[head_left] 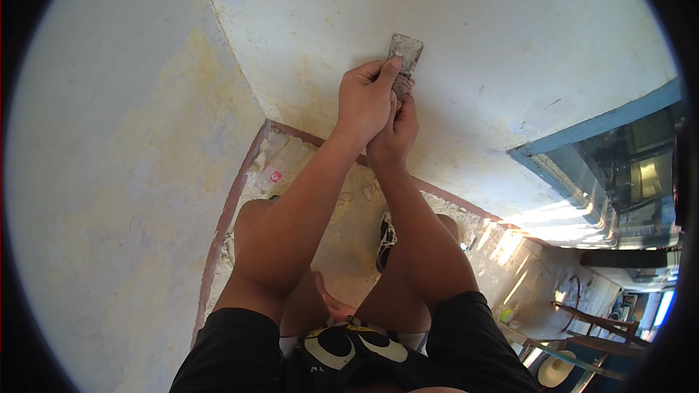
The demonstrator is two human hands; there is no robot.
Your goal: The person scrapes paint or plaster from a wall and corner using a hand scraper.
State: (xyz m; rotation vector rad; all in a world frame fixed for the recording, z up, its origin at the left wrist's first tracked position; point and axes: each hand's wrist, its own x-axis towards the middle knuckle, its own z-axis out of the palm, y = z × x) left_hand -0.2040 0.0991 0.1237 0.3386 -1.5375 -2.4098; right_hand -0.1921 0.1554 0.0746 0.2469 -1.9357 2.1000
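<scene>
A putty-crusted scraper is against the pale, stained wall in front of me, blade uppermost. My left hand grips it, thumb pressed on the lower blade and fingers curled behind. Just below and to the right, my right hand is closed round its handle, which is mostly hidden by both hands.
A side wall meets this one at a corner. Plaster debris lies on the floor, with a plastic bottle near the skirting. A blue-framed window is at right; wooden furniture stands at lower right.
</scene>
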